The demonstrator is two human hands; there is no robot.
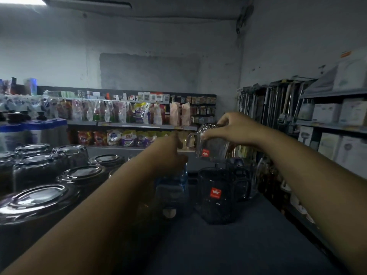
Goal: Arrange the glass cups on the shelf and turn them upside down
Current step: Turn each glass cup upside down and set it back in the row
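Risk, near first: the inverted cups (39,195) sit packed tight on the near-left of the shelf (248,245), so a careless set-down could knock glass on glass. The upright mug (220,197) stands right under the one I carry, and a slip would drop one onto the other. Dim light makes clear rims hard to judge. My left hand (170,153) curls down at a bluish plastic wrap (183,175); I cannot tell whether it grips. Farther, my right hand (234,128) pinches the base of the glass mug (213,147), mouth down, in the air.
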